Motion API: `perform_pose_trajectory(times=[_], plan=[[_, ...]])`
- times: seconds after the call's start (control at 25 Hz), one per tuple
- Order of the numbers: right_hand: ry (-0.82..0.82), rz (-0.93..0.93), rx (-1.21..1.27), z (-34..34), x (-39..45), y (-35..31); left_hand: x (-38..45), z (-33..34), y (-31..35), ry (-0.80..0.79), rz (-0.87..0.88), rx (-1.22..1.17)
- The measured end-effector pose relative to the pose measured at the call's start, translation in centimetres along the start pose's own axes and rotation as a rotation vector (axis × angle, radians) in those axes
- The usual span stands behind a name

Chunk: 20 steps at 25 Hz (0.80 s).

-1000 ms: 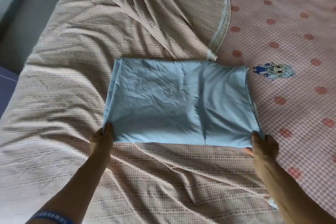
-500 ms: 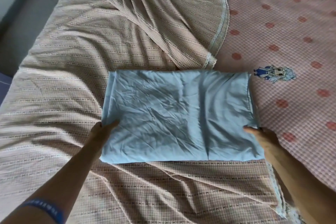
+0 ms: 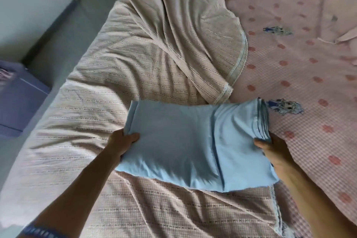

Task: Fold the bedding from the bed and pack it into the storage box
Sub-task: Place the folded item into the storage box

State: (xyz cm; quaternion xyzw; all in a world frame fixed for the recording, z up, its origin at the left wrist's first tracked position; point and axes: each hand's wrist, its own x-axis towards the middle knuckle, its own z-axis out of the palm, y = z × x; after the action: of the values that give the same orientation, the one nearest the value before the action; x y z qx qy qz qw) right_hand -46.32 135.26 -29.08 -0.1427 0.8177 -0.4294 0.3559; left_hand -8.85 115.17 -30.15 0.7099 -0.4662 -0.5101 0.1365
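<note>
2 hands are showing: the left hand (image 3: 123, 141) and the right hand (image 3: 274, 147), both gripping 1 folded blue sheet (image 3: 193, 141). 1 beige blanket (image 3: 135, 63) is lying spread across the bed, over 1 pink sheet (image 3: 289, 67). 2 cartoon figures (image 3: 284, 106) are showing on that pink sheet. 1 blue wristband (image 3: 44, 231) is sitting on the left arm.
</note>
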Motion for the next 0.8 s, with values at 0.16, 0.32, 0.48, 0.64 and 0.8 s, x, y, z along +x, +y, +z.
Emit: perform_pose_trajectory(times=[0.16,0.32,0.48,0.64,0.8], plan=[[-0.055,-0.249,-0.166,1.7,-7.2,-5.8,-8.4,-5.8,4.4,0.026,0.137,0.015],[-0.178,-0.428,-0.223,6.1,-14.6,-13.2,-15.4,-15.5,4.3,0.207,0.213,-0.037],[-0.230,-0.552,-0.259,12.2,-22.0,-20.4,-19.9,-26.5,1.7,0.326,0.255,-0.195],[-0.275,-0.640,-0.316,23.8,-30.2,-25.1,-19.8,-39.2,-2.7,0.392,0.270,-0.260],[-0.296,-0.701,-0.359,37.3,-37.4,-28.0,-16.6,-51.4,-7.5,0.436,0.308,-0.251]])
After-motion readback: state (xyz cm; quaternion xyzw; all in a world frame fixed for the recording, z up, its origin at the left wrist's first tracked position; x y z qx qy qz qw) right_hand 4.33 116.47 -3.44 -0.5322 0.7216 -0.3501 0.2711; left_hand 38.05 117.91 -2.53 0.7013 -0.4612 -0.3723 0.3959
